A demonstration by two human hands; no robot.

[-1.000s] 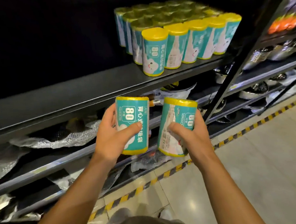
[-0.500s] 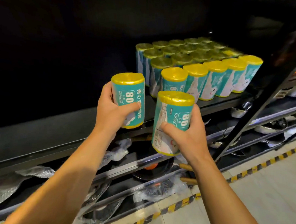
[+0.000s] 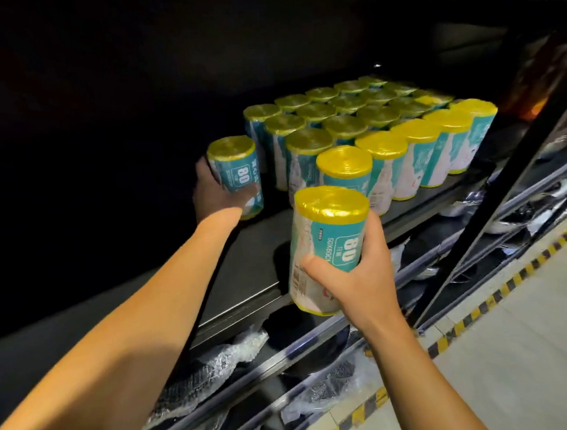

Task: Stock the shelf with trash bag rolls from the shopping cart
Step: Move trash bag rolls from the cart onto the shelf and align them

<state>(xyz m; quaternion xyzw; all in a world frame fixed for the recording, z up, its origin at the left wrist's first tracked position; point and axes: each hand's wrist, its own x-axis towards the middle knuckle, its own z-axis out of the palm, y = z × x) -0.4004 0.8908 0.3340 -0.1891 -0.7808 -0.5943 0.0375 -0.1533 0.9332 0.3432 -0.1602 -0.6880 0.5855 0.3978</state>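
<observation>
**Two rolls in hand at the dark shelf**

Nearest the camera, at 5 o'clock, the right hand (image 3: pixel 357 277) curls thumb and fingers round a teal, yellow-capped cylindrical trash bag roll (image 3: pixel 328 245), held tilted in front of the black metal shelf (image 3: pixel 246 271) edge. Farther in, at 11 o'clock, the left hand (image 3: pixel 217 192) wraps a second teal, yellow-capped roll (image 3: pixel 235 174), upright on the board, just beside the stocked block of matching rolls (image 3: pixel 370 131) at 1 o'clock. Below, lower shelves hold plastic-wrapped goods (image 3: pixel 218 363); striped yellow-black floor tape (image 3: pixel 476 308) runs at 4 o'clock.
</observation>
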